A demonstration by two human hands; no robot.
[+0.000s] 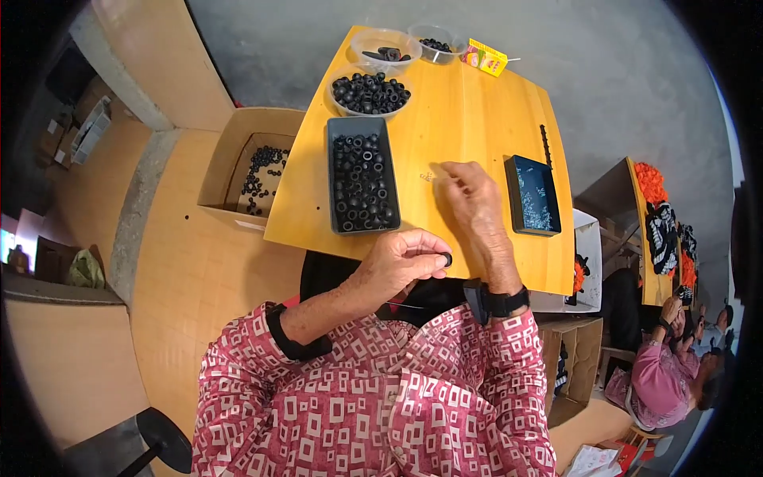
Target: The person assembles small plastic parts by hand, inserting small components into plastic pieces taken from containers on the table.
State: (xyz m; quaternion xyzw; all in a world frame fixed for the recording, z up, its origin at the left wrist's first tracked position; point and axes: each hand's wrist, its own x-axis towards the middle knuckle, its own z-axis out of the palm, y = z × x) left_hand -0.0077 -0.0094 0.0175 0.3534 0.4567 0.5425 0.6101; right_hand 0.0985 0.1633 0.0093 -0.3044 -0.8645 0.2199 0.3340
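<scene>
At the near edge of the table, my left hand pinches a small black ring between thumb and fingertips. My right hand is over the tabletop, its fingers loosely bent and a little apart, with nothing seen in them. Just left of its fingertips is a small patch of tiny dark marks or bits. A dark rectangular tray full of black rings lies beyond my left hand. To the right of my right hand, a smaller dark tray holds many tiny clear or whitish pieces.
On the far left of the yellow table stand clear bowls of black parts and a yellow drink carton. A black rod-like row lies behind the small tray. A cardboard box with rings is at left; another person sits right.
</scene>
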